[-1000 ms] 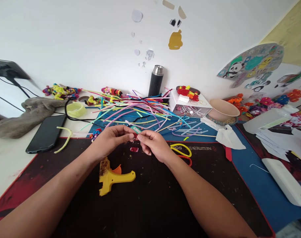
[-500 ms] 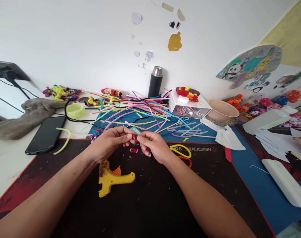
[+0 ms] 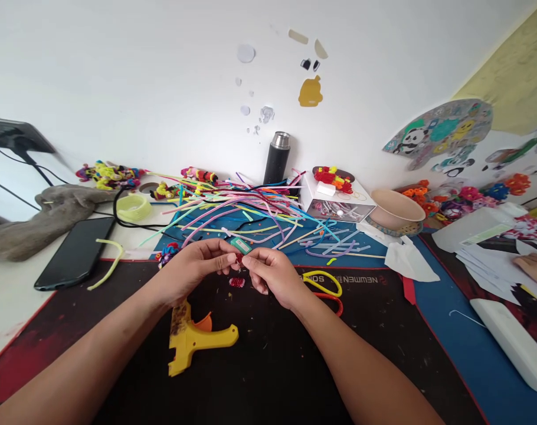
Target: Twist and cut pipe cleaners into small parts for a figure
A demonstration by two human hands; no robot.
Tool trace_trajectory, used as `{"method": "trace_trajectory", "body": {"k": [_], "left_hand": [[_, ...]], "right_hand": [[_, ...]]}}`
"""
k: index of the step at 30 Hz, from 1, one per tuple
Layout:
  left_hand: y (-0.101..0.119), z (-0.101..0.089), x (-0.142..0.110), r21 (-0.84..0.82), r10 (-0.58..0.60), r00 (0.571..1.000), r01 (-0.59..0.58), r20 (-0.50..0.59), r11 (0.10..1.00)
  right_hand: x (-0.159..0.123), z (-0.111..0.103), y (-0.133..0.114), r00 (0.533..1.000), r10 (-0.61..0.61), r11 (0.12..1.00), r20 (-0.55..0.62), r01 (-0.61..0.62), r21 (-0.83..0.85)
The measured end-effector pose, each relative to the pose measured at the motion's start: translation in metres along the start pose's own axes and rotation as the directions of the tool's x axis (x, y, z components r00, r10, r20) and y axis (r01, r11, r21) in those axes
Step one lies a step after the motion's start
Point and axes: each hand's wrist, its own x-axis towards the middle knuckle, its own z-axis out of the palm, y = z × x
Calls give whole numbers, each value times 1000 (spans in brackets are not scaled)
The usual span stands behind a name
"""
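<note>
My left hand point(image 3: 206, 264) and my right hand point(image 3: 271, 273) meet above the black mat, both in a pinch. Between their fingertips is a small piece of dark red pipe cleaner point(image 3: 239, 259), mostly covered by the fingers. A short, glittery red coil point(image 3: 237, 283) lies on the mat just below it. The yellow glue gun point(image 3: 202, 339) with an orange trigger rests under my left wrist. Beside my right wrist are scissors with yellow and red handles point(image 3: 324, 283), partly hidden by the arm. Behind my fingertips sits a small green item point(image 3: 241, 245).
Loose coloured pipe cleaners point(image 3: 246, 206) spread along the back, before a black flask point(image 3: 277, 158) and a white box point(image 3: 334, 198). A phone point(image 3: 76, 254) lies left. Right are a pink bowl point(image 3: 396, 209), a tissue point(image 3: 410, 260) and another person's hand point(image 3: 536, 267).
The view has tilted upward a little, so everything sits lower in the picture. Both hands keep their pinch on the red piece. The other person's hand at right shows more.
</note>
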Motion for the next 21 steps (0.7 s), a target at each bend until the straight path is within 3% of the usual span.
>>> {"method": "trace_trajectory", "body": {"k": [12,21], "left_hand": [[1,5,-7,466,88,993,-43,-74,884],[3,11,-9,495,156,981,-77,-120,865]], "right_hand": [[2,-1,5,998,-51,971,-22,44,-235],[2,0,5,997,-51,954,-51,34,-298]]}}
